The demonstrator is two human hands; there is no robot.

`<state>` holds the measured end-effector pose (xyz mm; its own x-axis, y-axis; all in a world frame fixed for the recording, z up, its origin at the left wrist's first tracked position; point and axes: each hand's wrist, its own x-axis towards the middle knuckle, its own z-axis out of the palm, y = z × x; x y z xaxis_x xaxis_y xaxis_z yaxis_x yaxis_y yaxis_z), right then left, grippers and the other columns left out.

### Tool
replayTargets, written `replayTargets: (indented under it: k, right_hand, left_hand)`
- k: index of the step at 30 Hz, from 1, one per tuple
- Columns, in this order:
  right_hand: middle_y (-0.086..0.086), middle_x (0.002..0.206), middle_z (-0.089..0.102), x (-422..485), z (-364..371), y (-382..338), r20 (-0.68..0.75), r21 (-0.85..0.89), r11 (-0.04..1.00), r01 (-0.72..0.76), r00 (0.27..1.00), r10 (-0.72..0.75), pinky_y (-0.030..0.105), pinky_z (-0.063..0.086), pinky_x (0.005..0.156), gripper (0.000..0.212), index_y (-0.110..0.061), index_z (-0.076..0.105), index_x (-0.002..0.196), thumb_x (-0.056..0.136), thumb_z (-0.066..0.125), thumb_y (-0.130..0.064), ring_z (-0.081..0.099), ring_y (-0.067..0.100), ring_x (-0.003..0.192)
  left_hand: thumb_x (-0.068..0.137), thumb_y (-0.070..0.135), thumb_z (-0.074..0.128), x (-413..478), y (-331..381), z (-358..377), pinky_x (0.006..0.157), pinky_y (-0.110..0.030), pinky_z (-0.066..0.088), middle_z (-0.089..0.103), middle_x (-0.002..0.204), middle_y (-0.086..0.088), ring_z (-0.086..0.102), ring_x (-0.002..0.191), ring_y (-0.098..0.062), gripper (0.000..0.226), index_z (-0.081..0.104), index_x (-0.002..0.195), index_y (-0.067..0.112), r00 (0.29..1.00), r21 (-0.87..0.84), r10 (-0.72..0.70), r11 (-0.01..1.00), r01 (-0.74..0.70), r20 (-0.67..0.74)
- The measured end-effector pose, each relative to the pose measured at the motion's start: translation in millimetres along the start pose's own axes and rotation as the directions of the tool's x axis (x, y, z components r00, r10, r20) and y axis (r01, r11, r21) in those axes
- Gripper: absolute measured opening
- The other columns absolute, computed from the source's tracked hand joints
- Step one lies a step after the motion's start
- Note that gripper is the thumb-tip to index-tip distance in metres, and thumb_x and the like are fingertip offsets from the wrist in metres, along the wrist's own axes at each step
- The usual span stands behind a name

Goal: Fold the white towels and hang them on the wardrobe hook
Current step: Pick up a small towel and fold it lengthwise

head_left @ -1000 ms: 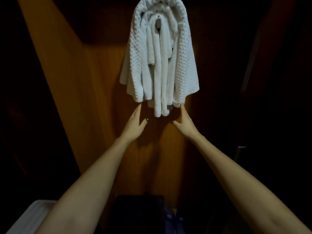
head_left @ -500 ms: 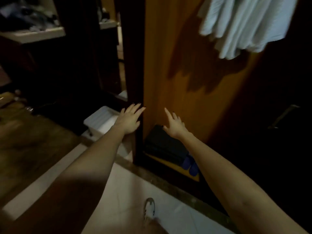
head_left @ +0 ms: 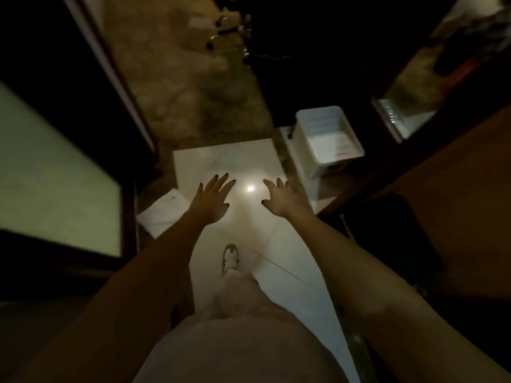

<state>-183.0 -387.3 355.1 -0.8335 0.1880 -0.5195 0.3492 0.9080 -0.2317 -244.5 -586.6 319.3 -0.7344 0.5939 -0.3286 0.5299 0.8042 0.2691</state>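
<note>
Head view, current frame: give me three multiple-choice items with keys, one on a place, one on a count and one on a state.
1. Where does the white bin stand relative to the hands?
A. ahead, on the person's right
B. on the person's left
C. directly under the left hand

2. How many shoes show on the tiled floor?
A. none
B. one
C. three

3. What state are the left hand and right hand in?
A. both grip a towel
B. one holds a hanger
C. both open, holding nothing

Answers:
1 A: the bin sits beyond and to the right of the right hand.
2 B: a single shoe shows between the two arms.
3 C: the fingers of both hands are spread and nothing is in them.
</note>
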Motion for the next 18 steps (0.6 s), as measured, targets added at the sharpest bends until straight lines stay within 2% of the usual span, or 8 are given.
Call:
replayTargets:
  k: [4,9,14,18]
  right_hand:
    - [0.016,0.159,0.014,70.2,22.3,-63.0,0.144,-0.031,0.987,0.158,0.978,-0.152,0.057,0.014,0.116,0.065,-0.023,0.018,0.155,0.099,0.050,-0.026,0.007,0.039,0.147]
    - [0.015,0.161,0.011,160.4,42.0,-116.8,0.289,-0.050,0.955,0.293,0.920,-0.267,0.056,0.012,0.118,0.062,-0.022,0.017,0.155,0.100,0.046,-0.026,0.007,0.038,0.148]
    - [0.015,0.156,0.023,243.8,82.8,-147.0,0.395,-0.084,0.923,0.376,0.863,-0.315,0.055,0.017,0.117,0.057,-0.020,0.023,0.153,0.100,0.044,-0.021,0.016,0.038,0.144]
    - [0.014,0.153,0.029,294.8,138.4,-148.1,0.481,-0.115,0.902,0.416,0.818,-0.316,0.053,0.025,0.113,0.059,-0.020,0.024,0.152,0.098,0.046,-0.018,0.023,0.038,0.141]
  left_hand:
    - [0.097,0.028,0.050,-17.9,-85.1,25.7,0.115,-0.053,0.012,-0.002,0.161,-0.001,0.001,0.148,-0.023,0.070,0.008,0.153,0.024,0.967,-0.023,-0.247,0.968,0.249,0.058]
    - [0.095,0.028,0.051,-14.5,-155.2,35.5,0.115,-0.049,0.018,0.007,0.161,-0.006,0.011,0.146,-0.026,0.069,0.014,0.152,0.020,0.899,-0.074,-0.423,0.899,0.432,0.111]
    - [0.094,0.018,0.046,12.6,-210.3,63.8,0.111,-0.047,0.026,0.023,0.156,-0.012,0.023,0.142,-0.029,0.059,0.026,0.149,0.010,0.874,-0.154,-0.469,0.861,0.484,0.124]
    - [0.091,0.011,0.047,47.3,-241.9,114.5,0.109,-0.047,0.030,0.030,0.152,-0.015,0.029,0.138,-0.032,0.057,0.033,0.146,0.007,0.855,-0.239,-0.488,0.821,0.518,0.174]
